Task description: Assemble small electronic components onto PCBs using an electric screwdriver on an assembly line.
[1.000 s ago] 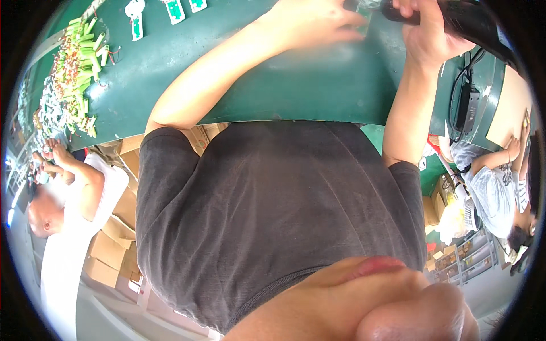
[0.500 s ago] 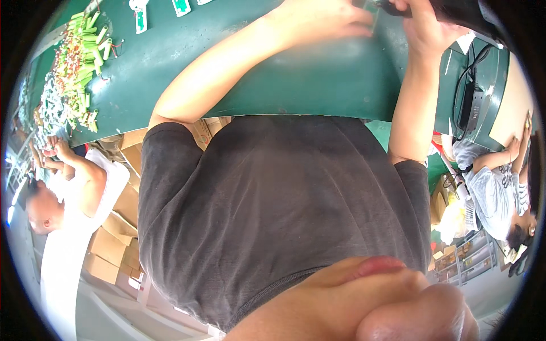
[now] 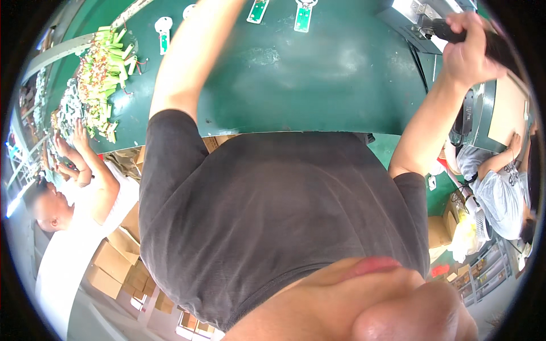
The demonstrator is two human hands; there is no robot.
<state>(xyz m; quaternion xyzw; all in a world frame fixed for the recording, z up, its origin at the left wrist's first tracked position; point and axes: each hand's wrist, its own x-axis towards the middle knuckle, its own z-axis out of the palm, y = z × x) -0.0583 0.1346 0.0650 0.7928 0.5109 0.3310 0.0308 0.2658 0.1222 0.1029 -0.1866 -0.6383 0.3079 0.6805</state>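
Note:
My right hand (image 3: 469,54) is raised at the right and wrapped round a black, rounded handheld tool (image 3: 446,31). The tool's exact kind is unclear, and its far part runs off into the dark rim. My left forearm (image 3: 196,54) stretches forward across the table, and the left hand lies beyond the upper edge, out of sight. Near that forearm are white round-headed casings with green circuit boards: one casing (image 3: 164,35) to its left, another casing (image 3: 257,11) to its right, and a third casing (image 3: 303,16) farther right.
A heap of green cylinders with wires (image 3: 108,79) lies on the green table (image 3: 318,85) at left, beside whitish parts (image 3: 69,108). A grey metal box (image 3: 406,17) stands back right, near a black adapter (image 3: 466,111) and cardboard sheet (image 3: 508,113). Co-workers sit on both sides.
My left arm has reached forward, taking its hand out of view. The right hand has moved right with the black tool, away from the left hand. More casings and the metal box now show.

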